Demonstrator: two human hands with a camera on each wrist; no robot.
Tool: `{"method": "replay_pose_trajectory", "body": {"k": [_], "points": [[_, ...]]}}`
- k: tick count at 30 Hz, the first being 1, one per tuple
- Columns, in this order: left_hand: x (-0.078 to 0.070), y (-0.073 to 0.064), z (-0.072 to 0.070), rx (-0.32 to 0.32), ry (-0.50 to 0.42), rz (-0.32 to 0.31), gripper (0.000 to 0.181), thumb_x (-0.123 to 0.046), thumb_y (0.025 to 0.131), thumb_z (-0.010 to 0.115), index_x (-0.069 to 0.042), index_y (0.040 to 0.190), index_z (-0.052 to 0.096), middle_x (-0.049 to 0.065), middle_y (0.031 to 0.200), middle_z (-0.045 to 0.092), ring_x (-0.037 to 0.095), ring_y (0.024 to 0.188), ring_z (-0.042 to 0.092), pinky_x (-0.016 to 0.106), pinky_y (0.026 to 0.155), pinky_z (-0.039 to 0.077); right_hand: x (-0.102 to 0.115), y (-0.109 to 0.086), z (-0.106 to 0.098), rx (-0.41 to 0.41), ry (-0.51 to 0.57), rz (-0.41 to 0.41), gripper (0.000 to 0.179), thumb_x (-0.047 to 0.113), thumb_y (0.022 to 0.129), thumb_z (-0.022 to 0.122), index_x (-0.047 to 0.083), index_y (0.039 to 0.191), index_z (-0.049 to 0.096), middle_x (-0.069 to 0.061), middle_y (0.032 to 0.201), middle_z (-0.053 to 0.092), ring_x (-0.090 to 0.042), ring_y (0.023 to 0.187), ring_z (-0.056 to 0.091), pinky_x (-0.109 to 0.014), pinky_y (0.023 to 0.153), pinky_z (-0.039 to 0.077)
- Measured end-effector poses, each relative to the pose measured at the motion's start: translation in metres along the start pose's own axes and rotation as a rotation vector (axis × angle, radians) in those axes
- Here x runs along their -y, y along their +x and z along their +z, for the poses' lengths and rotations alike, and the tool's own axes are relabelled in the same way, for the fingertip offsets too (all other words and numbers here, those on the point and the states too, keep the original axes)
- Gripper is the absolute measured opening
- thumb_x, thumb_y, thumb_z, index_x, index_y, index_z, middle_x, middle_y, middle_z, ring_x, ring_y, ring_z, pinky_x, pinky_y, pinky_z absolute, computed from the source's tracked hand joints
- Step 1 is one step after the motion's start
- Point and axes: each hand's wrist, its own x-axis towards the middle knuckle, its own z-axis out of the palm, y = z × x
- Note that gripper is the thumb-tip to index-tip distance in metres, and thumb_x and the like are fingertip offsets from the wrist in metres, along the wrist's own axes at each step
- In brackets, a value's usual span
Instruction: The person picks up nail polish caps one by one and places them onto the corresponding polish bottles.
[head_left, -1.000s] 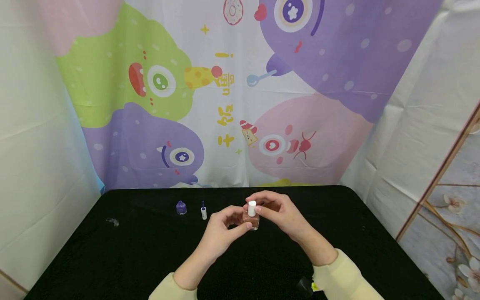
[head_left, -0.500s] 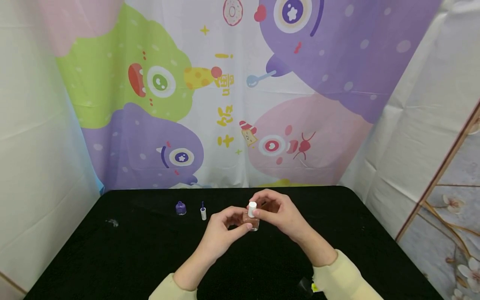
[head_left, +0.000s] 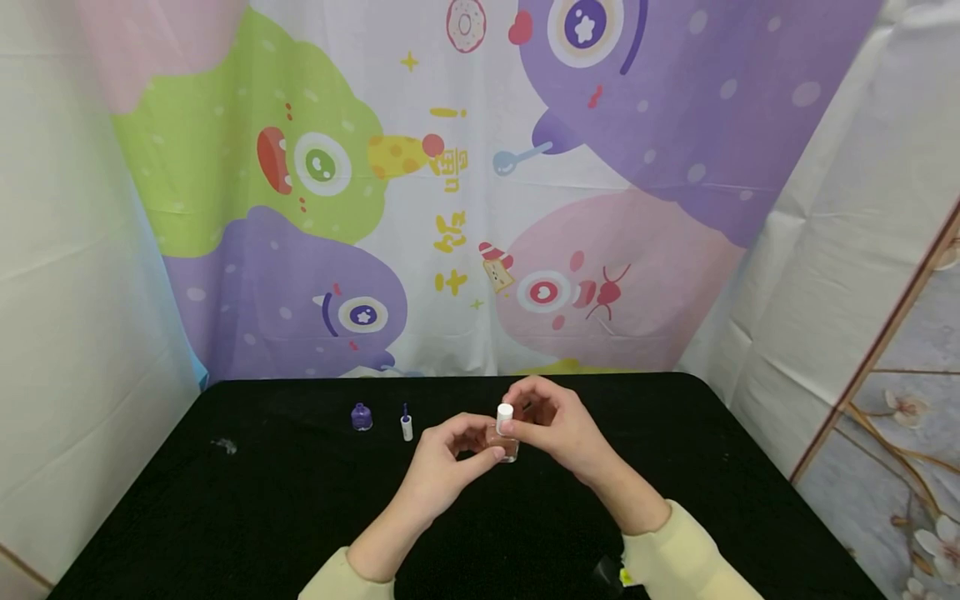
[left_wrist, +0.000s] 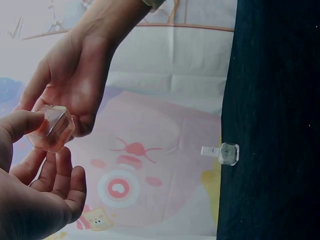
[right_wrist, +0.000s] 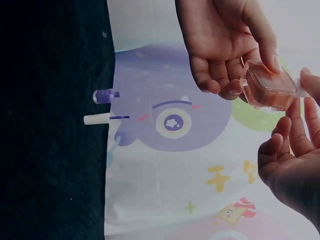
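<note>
Brown-filled clear bottle (head_left: 506, 448), left fingers (head_left: 482, 461) clamped on it, right fingers (head_left: 529, 432) pinching its white cap (head_left: 506, 413), uncapped purple-filled bottle (head_left: 362, 417) apart.

The thumb of the right hand (head_left: 557, 427) has slid across the white nail polish cap (head_left: 506, 412) toward the left hand (head_left: 447, 463), its other fingers shifting away.

Left fingers (right_wrist: 266, 42) hold the brownish bottle (right_wrist: 270, 91), right fingers (right_wrist: 298, 132) its cap (right_wrist: 301, 89).

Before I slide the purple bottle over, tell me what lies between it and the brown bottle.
In the head view: the loose white cap, its purple brush pointing up, then the left hand holding the brown bottle.
</note>
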Motion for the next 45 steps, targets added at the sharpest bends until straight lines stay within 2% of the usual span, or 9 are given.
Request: {"method": "replay_pose_trajectory", "body": {"k": [8, 16, 22, 26, 33, 39, 45], "points": [[-0.0001, -0.0004, 0.0001, 0.005, -0.006, 0.001, 0.026, -0.016, 0.084, 0.070, -0.010, 0.109, 0.064, 0.008, 0.098, 0.066, 0.017, 0.086, 0.061, 0.032, 0.080, 0.051, 0.0005, 0.0010, 0.0020, -0.011, 0.004, 0.029, 0.028, 0.009, 0.082, 0.069, 0.003, 0.106, 0.055, -0.008, 0.096, 0.058, -0.019, 0.079, 0.057, -0.031, 0.068, 0.051], [0.0003, -0.0002, -0.0003, 0.004, -0.006, 0.011, 0.026, -0.016, 0.084, 0.070, -0.010, 0.109, 0.064, 0.008, 0.097, 0.066, 0.016, 0.086, 0.061, 0.032, 0.079, 0.051, 0.0005, 0.0023, 0.0037, -0.014, -0.012, 0.024, 0.030, 0.010, 0.082, 0.070, 0.006, 0.110, 0.058, -0.008, 0.095, 0.058, -0.017, 0.078, 0.057, -0.030, 0.067, 0.051], [-0.0008, -0.0002, -0.0008, -0.002, -0.010, 0.009, 0.026, -0.016, 0.084, 0.070, -0.009, 0.109, 0.064, 0.008, 0.098, 0.066, 0.016, 0.087, 0.061, 0.031, 0.080, 0.051, 0.0009, 0.0017, 0.0027, -0.006, -0.028, 0.035, 0.033, 0.014, 0.084, 0.070, 0.009, 0.114, 0.059, -0.008, 0.105, 0.060, -0.020, 0.084, 0.058, -0.033, 0.072, 0.052], [-0.0007, -0.0003, -0.0011, 0.001, -0.018, -0.003, 0.027, -0.016, 0.084, 0.070, -0.009, 0.110, 0.064, 0.009, 0.099, 0.066, 0.017, 0.088, 0.061, 0.032, 0.081, 0.051, 0.0003, 0.0011, 0.0005, 0.014, -0.005, 0.035, 0.034, 0.013, 0.087, 0.066, 0.006, 0.119, 0.058, -0.012, 0.114, 0.062, -0.024, 0.090, 0.060, -0.035, 0.077, 0.052], [-0.0008, -0.0002, -0.0010, -0.007, -0.017, -0.010, 0.026, -0.015, 0.084, 0.070, -0.009, 0.109, 0.064, 0.008, 0.099, 0.066, 0.017, 0.088, 0.061, 0.032, 0.082, 0.051, 0.0027, 0.0007, -0.0025, 0.069, 0.049, 0.008, 0.035, 0.011, 0.091, 0.060, 0.002, 0.124, 0.056, -0.016, 0.117, 0.064, -0.027, 0.095, 0.062, -0.036, 0.078, 0.053], [-0.0018, -0.0013, -0.0005, -0.005, -0.009, -0.004, 0.025, -0.015, 0.084, 0.070, -0.009, 0.107, 0.064, 0.008, 0.098, 0.067, 0.016, 0.088, 0.061, 0.032, 0.082, 0.050, 0.0025, 0.0001, -0.0033, 0.153, 0.117, -0.031, 0.036, 0.009, 0.095, 0.053, -0.003, 0.129, 0.051, -0.012, 0.120, 0.064, -0.022, 0.103, 0.062, -0.033, 0.082, 0.052], [-0.0028, -0.0014, -0.0004, -0.013, 0.010, -0.016, 0.025, -0.014, 0.083, 0.071, -0.010, 0.106, 0.065, 0.006, 0.096, 0.066, 0.014, 0.087, 0.060, 0.032, 0.083, 0.050, 0.0039, -0.0002, -0.0035, 0.164, 0.114, -0.055, 0.035, 0.007, 0.095, 0.051, -0.004, 0.128, 0.052, -0.005, 0.114, 0.067, -0.017, 0.099, 0.063, -0.033, 0.082, 0.053]]}}
